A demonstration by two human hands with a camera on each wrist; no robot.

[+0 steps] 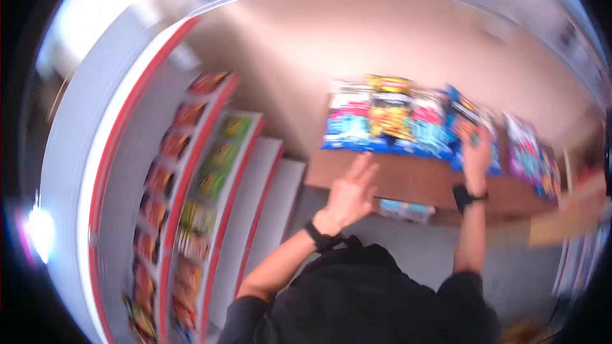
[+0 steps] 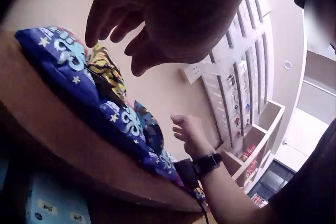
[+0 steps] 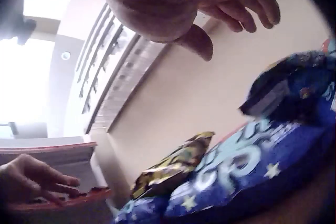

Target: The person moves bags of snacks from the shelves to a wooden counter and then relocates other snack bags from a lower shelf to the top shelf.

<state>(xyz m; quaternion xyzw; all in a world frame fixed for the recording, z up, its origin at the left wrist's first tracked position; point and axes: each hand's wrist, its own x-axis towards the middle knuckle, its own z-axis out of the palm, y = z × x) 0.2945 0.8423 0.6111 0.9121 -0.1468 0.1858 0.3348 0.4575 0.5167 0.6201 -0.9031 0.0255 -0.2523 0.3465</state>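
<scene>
A row of snack bags stands along a brown wooden shelf [image 1: 344,169] against a beige wall. It has a white-and-blue bag [image 1: 347,118], a yellow-and-black bag [image 1: 390,113], a second white-and-blue bag [image 1: 427,121] and a dark blue bag [image 1: 460,109]. My left hand [image 1: 347,199] hovers in front of the shelf's left part, fingers extended, holding nothing. Raised by the dark blue bag, my right hand [image 1: 477,156] overlaps it in the head view. In the right wrist view, that hand's loose fingers [image 3: 236,14] are apart from the bags.
At left rises a tiered rack [image 1: 178,216] with red edges, its tiers carrying several orange and green packets. A purple bag [image 1: 523,146] stands at the shelf's right end. Below the shelf is a light-blue package [image 1: 407,210]; a cardboard box [image 1: 567,220] sits at right.
</scene>
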